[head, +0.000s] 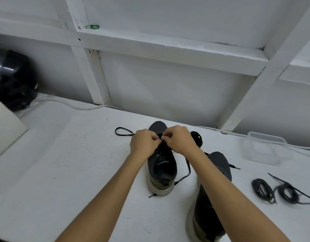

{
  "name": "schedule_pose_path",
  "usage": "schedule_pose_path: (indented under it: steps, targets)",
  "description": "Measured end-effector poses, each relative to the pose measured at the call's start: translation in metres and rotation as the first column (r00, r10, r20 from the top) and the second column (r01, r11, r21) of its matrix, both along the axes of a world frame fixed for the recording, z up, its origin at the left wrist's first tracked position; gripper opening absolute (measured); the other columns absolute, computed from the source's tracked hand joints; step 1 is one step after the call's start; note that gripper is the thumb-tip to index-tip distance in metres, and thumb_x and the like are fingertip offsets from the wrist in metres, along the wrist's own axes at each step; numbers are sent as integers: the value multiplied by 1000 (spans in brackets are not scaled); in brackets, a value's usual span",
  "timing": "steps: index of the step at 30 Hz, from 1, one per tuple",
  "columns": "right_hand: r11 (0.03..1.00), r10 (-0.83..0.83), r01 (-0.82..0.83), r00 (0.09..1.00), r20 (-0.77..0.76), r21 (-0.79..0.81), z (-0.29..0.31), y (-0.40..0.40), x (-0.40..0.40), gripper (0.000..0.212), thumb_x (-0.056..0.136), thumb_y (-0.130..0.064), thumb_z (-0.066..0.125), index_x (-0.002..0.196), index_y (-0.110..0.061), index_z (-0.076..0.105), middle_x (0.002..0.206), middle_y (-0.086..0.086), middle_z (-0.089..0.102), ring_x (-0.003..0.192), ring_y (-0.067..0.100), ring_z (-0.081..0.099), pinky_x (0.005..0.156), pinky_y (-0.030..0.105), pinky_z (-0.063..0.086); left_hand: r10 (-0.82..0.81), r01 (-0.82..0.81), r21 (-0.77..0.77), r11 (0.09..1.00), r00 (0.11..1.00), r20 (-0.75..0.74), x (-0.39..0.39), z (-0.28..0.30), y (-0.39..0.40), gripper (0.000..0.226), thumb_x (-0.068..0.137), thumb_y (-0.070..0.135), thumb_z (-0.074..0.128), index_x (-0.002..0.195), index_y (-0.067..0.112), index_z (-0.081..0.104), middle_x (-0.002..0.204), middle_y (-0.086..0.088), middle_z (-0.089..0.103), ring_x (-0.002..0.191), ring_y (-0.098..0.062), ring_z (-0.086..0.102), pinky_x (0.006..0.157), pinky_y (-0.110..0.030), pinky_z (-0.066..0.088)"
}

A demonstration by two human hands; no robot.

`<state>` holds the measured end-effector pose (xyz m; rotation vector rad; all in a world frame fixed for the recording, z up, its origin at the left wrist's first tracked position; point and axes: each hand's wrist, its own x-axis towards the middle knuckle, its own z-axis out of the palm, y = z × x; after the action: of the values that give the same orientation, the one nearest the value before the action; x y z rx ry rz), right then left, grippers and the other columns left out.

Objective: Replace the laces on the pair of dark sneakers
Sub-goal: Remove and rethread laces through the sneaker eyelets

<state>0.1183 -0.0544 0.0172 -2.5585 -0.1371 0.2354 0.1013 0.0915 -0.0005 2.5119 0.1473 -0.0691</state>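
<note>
A dark sneaker [162, 165] is standing upright near the middle of the white tabletop [63, 163], toe pointing away from the person, its heel and pale, scuffed sole facing the camera. Its upper is dark grey-black and plain, with a small pull tab at the heel. Both hands are meeting over its lacing area: the left hand [144, 142] and the right hand [180, 139] are each curling their fingers and pinching the black lace [187, 169] at the eyelets, knuckles nearly touching. One end of that lace is looping out on the tabletop to the left of the hands, and another length is trailing down the shoe's right side and under the heel.

The second sneaker [213, 198] is sitting just to the right and nearer the camera, partly hidden by the right forearm. A loose bundle of black lace [197, 137] is lying beyond the right hand. Further right, two coiled black laces [281, 191] are lying side by side. A clear plastic container [266, 148] is resting near the wall, well apart from the shoes.
</note>
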Motion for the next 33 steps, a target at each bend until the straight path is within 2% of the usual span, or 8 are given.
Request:
schedule_pose_path:
  steps: [5, 11, 13, 16, 19, 25, 29, 33]
  targets:
    - [991, 74, -77, 997, -29, -113, -1, 6, 4, 13, 99, -20, 55, 102, -16, 67, 105, 4, 70, 99, 24, 61, 78, 29, 41, -61, 59, 49, 997, 997, 46, 0, 2, -1, 11, 92, 24, 65, 94, 22, 76, 94, 0, 73, 91, -22, 67, 79, -33, 53]
    - [998, 60, -58, 994, -90, 23, -4, 1, 3, 12, 102, -19, 46, 105, -13, 56, 97, 1, 61, 87, 19, 55, 64, 27, 40, -85, 90, -37, 995, 991, 105, 0, -3, 13, 8, 92, 20, 64, 90, 16, 71, 87, 6, 63, 84, -17, 65, 78, -34, 53]
    - [997, 56, -50, 993, -101, 56, -4, -2, 2, 15, 103, -22, 45, 105, -13, 57, 91, -3, 59, 83, 18, 56, 58, 23, 39, -79, 89, -92, 992, 990, 115, -2, -9, 14, 7, 93, 20, 65, 90, 16, 70, 92, 4, 64, 80, -12, 63, 74, -28, 52]
    - [991, -12, 25, 995, -94, 130, -6, -7, 1, 13, 103, -22, 49, 101, -15, 60, 90, -3, 63, 80, 20, 64, 63, 27, 48, -49, 69, -197, 978, 993, 108, -3, -15, 17, 8, 96, 23, 62, 96, 18, 69, 96, 6, 65, 80, -5, 63, 70, -15, 45]
    - [969, -65, 87, 993, -102, 230, -7, -11, -1, 13, 102, -23, 56, 98, -16, 66, 96, 0, 69, 70, 19, 71, 68, 31, 60, -13, 38, -274, 961, 996, 89, -2, -16, 21, 12, 96, 22, 62, 104, 20, 71, 99, 6, 70, 87, -11, 68, 80, -26, 53]
    - [979, 7, 5, 998, -58, 205, -3, -10, 2, 10, 97, -22, 66, 98, -18, 75, 99, 1, 72, 78, 19, 70, 72, 34, 62, -10, 32, -169, 985, 991, 132, 2, -14, 12, 15, 87, 28, 75, 101, 24, 79, 97, 6, 73, 88, -12, 68, 80, -25, 49]
    - [996, 93, -93, 994, -58, 8, 1, -7, 7, 12, 100, -23, 57, 102, -16, 66, 103, 3, 69, 86, 20, 64, 70, 29, 52, -26, 29, -21, 999, 988, 150, 3, -11, 5, 11, 89, 24, 69, 95, 20, 78, 94, 2, 71, 89, -19, 66, 77, -31, 51]
    - [996, 91, -92, 992, -90, -10, -1, -9, 7, 14, 102, -24, 49, 103, -14, 58, 94, 1, 64, 79, 16, 59, 58, 25, 41, 8, -3, -39, 999, 992, 125, 2, -14, 2, 9, 90, 22, 63, 87, 18, 69, 93, 2, 66, 85, -18, 64, 77, -34, 52]
